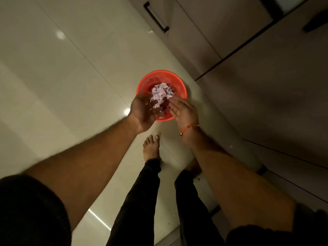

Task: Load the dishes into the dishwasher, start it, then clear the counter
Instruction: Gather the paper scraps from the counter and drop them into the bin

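Directly below us, our left hand [144, 110] and right hand [183, 110] cup loosely, close together, palms inward, around crumpled pink paper [160, 95]. It sits just beyond our fingers, above the orange bin [179, 82] on the floor [71, 77].

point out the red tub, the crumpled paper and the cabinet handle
red tub [160, 75]: head view, far rim
crumpled paper [160, 95]: head view, middle of the wad
cabinet handle [155, 17]: head view, middle of the bar
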Demonstrator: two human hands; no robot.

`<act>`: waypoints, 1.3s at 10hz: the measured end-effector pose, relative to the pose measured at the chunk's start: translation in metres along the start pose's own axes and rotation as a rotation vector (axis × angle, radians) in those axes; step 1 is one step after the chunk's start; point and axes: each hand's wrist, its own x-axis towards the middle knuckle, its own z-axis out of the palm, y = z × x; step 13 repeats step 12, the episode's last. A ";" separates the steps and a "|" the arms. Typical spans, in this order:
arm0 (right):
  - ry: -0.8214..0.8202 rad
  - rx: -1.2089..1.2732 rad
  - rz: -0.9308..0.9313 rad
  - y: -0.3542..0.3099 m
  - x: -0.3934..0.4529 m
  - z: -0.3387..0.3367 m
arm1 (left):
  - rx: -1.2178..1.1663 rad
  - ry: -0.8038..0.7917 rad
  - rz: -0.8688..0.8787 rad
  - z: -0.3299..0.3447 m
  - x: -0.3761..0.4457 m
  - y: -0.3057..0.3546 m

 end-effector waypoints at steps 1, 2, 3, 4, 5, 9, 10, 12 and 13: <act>0.035 -0.028 0.038 0.024 0.040 -0.005 | 0.131 -0.189 -0.086 -0.008 0.026 -0.001; 0.041 -0.035 0.027 0.035 0.052 -0.007 | 0.132 -0.163 -0.100 -0.016 0.035 -0.004; -0.013 -0.192 -0.089 0.046 0.049 -0.002 | 0.019 -0.077 -0.080 -0.022 0.038 -0.010; -0.163 -0.457 -0.286 0.052 0.032 0.006 | -0.056 -0.106 -0.087 -0.022 0.042 -0.013; -0.433 -0.857 -0.420 0.065 0.037 0.014 | -0.143 -0.223 -0.039 -0.006 0.041 -0.012; -0.073 -0.066 0.343 0.005 0.063 0.022 | 0.874 0.146 0.144 -0.054 0.129 -0.158; -0.046 -0.147 0.204 0.013 0.052 0.027 | 1.006 0.304 -0.018 -0.111 0.206 -0.223; -0.046 -0.663 -0.130 0.023 0.038 0.008 | 1.087 0.368 -0.025 -0.152 0.232 -0.254; -0.046 -0.663 -0.130 0.023 0.038 0.008 | 1.087 0.368 -0.025 -0.152 0.232 -0.254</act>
